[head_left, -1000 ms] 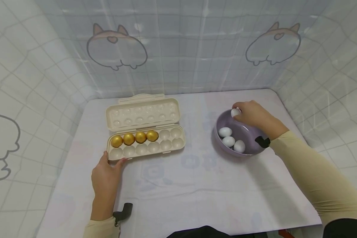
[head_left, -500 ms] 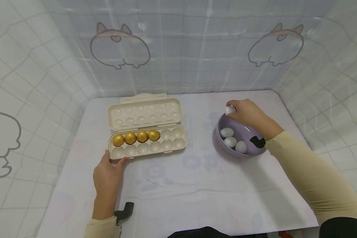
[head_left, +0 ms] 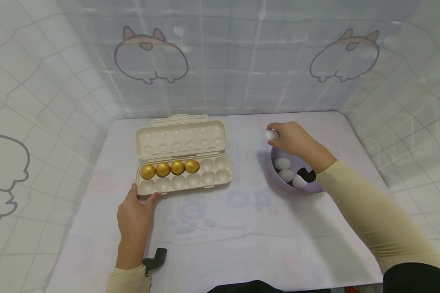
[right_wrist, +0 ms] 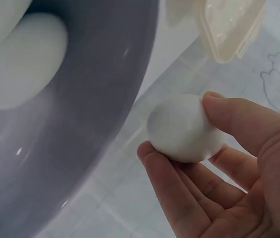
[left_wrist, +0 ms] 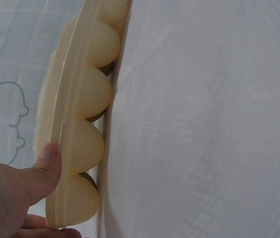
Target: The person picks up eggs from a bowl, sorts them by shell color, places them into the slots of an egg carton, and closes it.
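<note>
White egg (head_left: 271,135) pinched by fingers of the right hand (head_left: 293,139) near the purple bowl (right_wrist: 105,89); a black wrist fitting (head_left: 306,175) obscures part of its interior, where three more eggs (head_left: 287,175) lie. The left hand (head_left: 135,215) grips the cream carton (head_left: 193,180) bearing four gold eggs (head_left: 177,167).

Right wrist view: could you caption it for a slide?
The right hand pinches a white egg near a purple bowl with more eggs inside.

Cartoon animal outlines (head_left: 152,59) mark the grid-patterned sheeting (head_left: 231,89) behind a pale, faintly printed tablecloth (head_left: 249,240).
</note>
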Available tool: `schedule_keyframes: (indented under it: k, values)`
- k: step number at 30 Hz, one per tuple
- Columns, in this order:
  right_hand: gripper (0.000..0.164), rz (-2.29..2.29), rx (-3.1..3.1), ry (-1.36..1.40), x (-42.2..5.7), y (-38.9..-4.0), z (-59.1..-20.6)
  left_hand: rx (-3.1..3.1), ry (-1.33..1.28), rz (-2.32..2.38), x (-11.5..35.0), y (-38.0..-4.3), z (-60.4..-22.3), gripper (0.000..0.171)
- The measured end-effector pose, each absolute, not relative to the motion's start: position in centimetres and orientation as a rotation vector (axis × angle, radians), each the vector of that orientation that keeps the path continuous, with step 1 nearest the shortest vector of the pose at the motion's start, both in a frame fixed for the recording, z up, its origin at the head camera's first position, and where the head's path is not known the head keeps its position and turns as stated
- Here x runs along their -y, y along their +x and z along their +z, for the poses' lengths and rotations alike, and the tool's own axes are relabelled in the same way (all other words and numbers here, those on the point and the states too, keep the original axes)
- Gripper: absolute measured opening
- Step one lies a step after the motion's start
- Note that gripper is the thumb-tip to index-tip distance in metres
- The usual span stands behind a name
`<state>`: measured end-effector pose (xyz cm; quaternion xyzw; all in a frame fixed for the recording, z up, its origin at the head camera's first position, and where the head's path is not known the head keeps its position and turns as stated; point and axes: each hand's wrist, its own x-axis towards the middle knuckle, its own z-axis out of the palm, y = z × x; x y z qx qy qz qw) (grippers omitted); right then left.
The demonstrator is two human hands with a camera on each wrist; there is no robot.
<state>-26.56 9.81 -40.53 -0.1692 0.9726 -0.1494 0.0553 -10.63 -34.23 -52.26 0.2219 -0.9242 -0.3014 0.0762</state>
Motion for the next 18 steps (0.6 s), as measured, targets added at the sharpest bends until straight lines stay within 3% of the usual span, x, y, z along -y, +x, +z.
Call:
schedule_keyframes:
  k: [18]
  values:
    - [0.043, -0.517, -2.916, -0.617, -5.3, -26.7, -41.1, 2.764, 0.68, -0.903, 34.1, -10.6, -52.2, 0.091]
